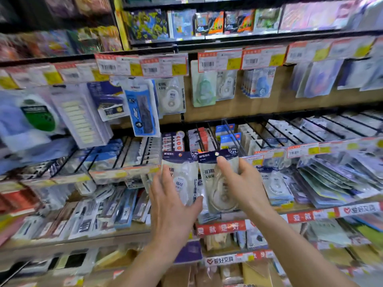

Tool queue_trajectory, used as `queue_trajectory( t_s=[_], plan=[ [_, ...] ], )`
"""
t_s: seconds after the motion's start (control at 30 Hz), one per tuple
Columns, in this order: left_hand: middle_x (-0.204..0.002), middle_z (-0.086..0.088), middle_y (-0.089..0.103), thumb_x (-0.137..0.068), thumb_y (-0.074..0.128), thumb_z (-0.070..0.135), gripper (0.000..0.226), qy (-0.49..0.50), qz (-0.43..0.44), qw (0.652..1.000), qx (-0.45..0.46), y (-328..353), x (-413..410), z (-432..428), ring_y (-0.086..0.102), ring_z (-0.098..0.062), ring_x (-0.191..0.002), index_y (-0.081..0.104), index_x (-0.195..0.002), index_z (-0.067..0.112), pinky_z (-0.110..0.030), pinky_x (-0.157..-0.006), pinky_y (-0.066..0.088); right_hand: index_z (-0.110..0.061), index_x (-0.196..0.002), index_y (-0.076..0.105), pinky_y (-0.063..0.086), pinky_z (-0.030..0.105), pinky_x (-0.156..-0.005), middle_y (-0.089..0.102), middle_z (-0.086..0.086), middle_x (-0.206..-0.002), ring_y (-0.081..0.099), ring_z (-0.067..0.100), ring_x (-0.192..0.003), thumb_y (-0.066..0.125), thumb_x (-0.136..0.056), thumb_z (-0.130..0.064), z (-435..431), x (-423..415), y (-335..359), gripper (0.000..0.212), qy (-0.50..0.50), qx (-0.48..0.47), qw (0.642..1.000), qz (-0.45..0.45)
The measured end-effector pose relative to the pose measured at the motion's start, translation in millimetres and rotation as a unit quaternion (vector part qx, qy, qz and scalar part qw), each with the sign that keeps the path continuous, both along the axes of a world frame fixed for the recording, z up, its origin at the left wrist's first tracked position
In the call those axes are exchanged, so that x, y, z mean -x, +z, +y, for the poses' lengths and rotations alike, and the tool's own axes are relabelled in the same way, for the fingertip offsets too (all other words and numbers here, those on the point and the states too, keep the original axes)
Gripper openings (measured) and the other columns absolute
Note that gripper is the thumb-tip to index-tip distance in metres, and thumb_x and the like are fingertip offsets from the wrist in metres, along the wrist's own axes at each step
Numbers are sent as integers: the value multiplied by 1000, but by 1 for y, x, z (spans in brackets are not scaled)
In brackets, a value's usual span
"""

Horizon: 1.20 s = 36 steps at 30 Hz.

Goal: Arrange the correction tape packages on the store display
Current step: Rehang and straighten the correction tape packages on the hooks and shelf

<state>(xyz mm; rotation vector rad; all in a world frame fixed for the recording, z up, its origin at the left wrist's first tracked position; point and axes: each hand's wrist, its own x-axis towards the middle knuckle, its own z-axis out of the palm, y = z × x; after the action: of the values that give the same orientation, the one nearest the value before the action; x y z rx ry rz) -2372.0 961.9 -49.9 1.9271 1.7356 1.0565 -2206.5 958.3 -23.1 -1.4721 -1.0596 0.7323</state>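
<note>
Two correction tape packages sit side by side at the middle of the store display, upright, each with a dark blue header and a clear blister over a white dispenser. The left correction tape package and the right correction tape package touch along their inner edges, their headers level with the front ends of the black wire hooks. Blur hides whether either one hangs on a hook. The left hand lies against the lower left of the left package, back toward the camera. Its fingers run straight up the left edge and its thumb is spread to the bottom right corner, so its grip is released, only touching. The right hand pinches the right package, thumb on the front just below the header and fingers behind its right edge. Above, more correction tape packs hang under a row of price tags. To the right, a heap of similar packs lies on a shelf with a red label strip. To the lower left lie ink cartridge packs.
</note>
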Motion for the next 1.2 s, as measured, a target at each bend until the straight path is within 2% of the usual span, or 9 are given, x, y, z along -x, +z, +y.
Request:
queue_trajectory(
  t_s=[0.1,0.2,0.27,0.43,0.53,0.67,0.8,0.97,1.2],
  plan=[
    [-161,10,-4,-79,73,55,117,15,7,1000,-25,13,9,8,-2,-16,-149,-12,-155,30,-34,-117,7,-10,-80,54,47,34,-64,58,-2,-63,54,13,-59,70,-93,-48,7,10,19,43,15,-33,999,12],
    [-159,5,5,-77,76,52,114,29,14,997,-71,23,10,16,6,-20,-147,-3,-156,27,-39,-120,18,-13,-81,57,47,24,-60,57,-12,-56,53,6,-56,75,-91,-19,22,14,34,22,29,-63,997,33],
    [-157,2,10,-76,78,51,113,43,15,995,-92,26,8,23,10,-21,-145,1,-156,24,-38,-119,20,-14,-80,62,52,28,-66,62,-11,-59,57,8,-60,76,-88,-12,36,13,41,16,38,-73,995,48],
    [-156,6,8,-77,77,53,112,81,7,990,-114,27,9,45,10,-19,-145,3,-156,24,-33,-116,17,-5,-92,70,58,52,-84,77,16,-86,74,28,-81,75,-90,-23,74,6,58,19,77,-96,991,54],
    [-157,10,5,-77,75,54,113,97,-4,990,-106,23,9,54,7,-16,-146,-1,-156,27,-31,-116,12,-5,-95,74,59,59,-89,78,17,-93,76,38,-92,75,-90,-24,96,3,66,19,103,-104,987,64],
    [-156,15,0,-77,71,60,113,106,-5,989,-106,19,8,59,3,-16,-148,-5,-155,31,-35,-116,7,-8,-89,74,58,55,-88,77,15,-88,75,31,-84,76,-90,-19,117,5,84,12,104,-123,985,67],
    [-152,19,-1,-78,70,60,114,114,1,986,-118,17,6,61,4,-13,-145,-6,-156,26,-31,-112,5,-17,-94,74,57,53,-93,79,14,-100,74,35,-98,68,-95,-26,138,5,98,11,120,-142,981,56],
    [-151,14,0,-78,70,59,114,113,10,985,-131,4,4,62,4,-11,-143,-5,-156,24,-28,-112,3,-18,-92,74,59,47,-89,76,19,-106,75,30,-94,71,-92,-32,157,8,100,15,122,-148,981,31],
    [-153,12,1,-78,73,56,111,102,16,985,-137,-13,-3,74,5,-12,-142,-4,-153,31,-37,-118,18,-20,-83,67,58,43,-85,77,1,-84,74,25,-86,68,-89,-24,178,15,101,8,142,-180,969,97]
  ],
)
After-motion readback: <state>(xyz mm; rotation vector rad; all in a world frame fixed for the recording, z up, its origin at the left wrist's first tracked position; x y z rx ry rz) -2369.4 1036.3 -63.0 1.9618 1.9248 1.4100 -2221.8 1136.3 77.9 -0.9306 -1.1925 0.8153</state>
